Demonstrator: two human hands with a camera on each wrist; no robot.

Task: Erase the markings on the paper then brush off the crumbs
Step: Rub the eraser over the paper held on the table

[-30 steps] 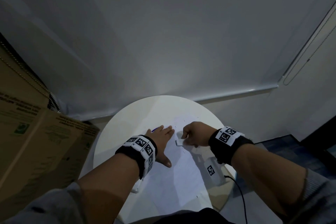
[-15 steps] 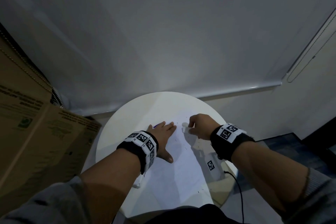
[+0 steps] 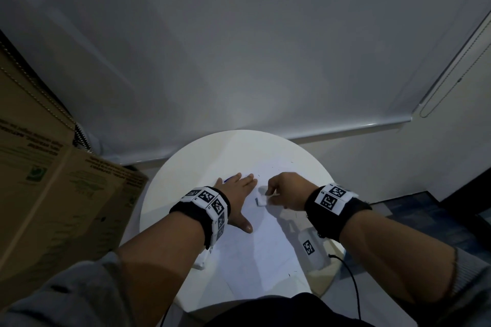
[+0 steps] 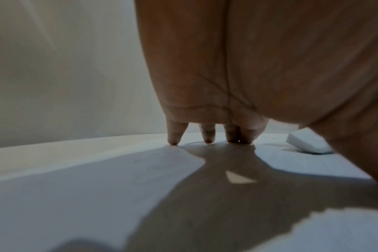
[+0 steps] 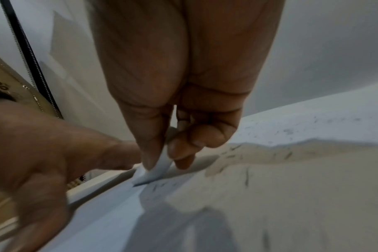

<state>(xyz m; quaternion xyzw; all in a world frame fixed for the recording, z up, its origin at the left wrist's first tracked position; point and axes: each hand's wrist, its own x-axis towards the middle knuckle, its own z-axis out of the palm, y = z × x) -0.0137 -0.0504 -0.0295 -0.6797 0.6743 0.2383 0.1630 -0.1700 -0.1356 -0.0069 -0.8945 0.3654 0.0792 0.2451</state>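
**Eraser drawn back down the sheet**

White round table (image 3: 186, 167) fills the lower centre of the head view, with paper (image 3: 265, 252) on it. Compared with half a second ago, the eraser (image 3: 261, 200) has been pulled nearer, pinched by the right hand (image 3: 288, 190). The paper is pressed by the left hand (image 3: 236, 194), laid flat with fingers straight. Crumbs (image 5: 246, 177) lie scattered nearby. Boxes (image 3: 53, 194) stand at left.

a round white counter (image 3: 202, 156) stands against a pale roller blind (image 3: 239, 48) whose bottom rail runs behind it. a brown cardboard box (image 3: 47, 180) with green print sits to the left, touching the counter's edge. a black cable (image 3: 354, 289) hangs down at the right.
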